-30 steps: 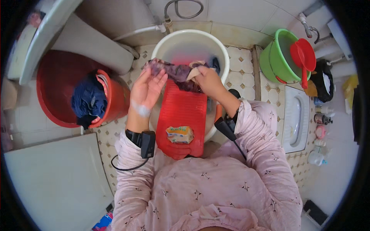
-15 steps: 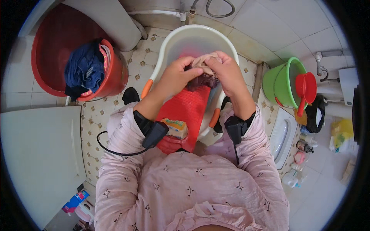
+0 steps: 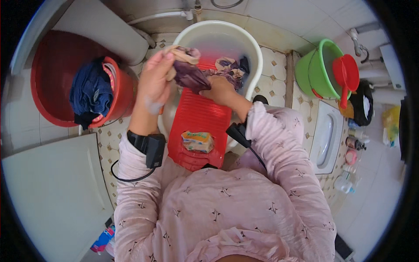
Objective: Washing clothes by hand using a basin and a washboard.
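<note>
Between my two hands stretches a wet purple and beige cloth (image 3: 188, 75). My left hand (image 3: 156, 78) is raised at the tub's left side, its fingers closed on the beige end. Lower and to the right, my right hand (image 3: 219, 91) grips the purple end above the washboard. The red ribbed washboard (image 3: 200, 117) leans in the white tub (image 3: 256, 65), sloping toward me. More of the patterned fabric (image 3: 231, 65) lies in the tub beyond my right hand; whether it joins the held piece I cannot tell. A wrapped soap bar (image 3: 197, 142) rests on the washboard's near end.
At left, a red bucket (image 3: 126, 98) with dark blue jeans (image 3: 92, 91) hanging over it stands by a larger red tub (image 3: 41, 83). A green bucket (image 3: 310, 72) with a red dipper (image 3: 346, 74) is at right, near a squat toilet (image 3: 325, 135) and several bottles.
My left hand has moved left and lifted one end of the cloth. My right hand has come lower and nearer. The bunched cloth is now spread between them, and the view has shifted slightly.
</note>
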Demonstrator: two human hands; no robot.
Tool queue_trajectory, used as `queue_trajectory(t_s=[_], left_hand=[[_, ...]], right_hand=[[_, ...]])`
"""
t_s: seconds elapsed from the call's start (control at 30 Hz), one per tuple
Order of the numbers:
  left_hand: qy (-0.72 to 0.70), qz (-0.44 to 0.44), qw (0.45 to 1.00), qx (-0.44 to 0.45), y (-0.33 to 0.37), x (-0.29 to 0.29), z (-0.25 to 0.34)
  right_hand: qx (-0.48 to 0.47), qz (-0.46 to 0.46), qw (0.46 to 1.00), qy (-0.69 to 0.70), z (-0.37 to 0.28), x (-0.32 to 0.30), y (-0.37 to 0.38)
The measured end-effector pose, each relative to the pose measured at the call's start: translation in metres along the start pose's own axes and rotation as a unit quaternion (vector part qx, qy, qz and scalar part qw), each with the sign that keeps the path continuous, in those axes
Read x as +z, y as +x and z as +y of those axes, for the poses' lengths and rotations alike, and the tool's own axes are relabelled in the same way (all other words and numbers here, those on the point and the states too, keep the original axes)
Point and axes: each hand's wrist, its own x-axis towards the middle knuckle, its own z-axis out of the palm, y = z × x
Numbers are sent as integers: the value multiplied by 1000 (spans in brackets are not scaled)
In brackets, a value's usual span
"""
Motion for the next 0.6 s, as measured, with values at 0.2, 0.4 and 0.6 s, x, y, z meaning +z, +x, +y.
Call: queue_trajectory(t_s=[0.2,0.4,0.6], left_hand=[[-45,57,996,49,3,-26,14],[-123,99,986,47,10,-34,17],[-158,75,985,1,21,-59,-6]], right_hand=[[131,91,976,-148,37,-14,-3],[67,189,967,156,18,-67,1],[12,147,799,582,-45,-100,-13]])
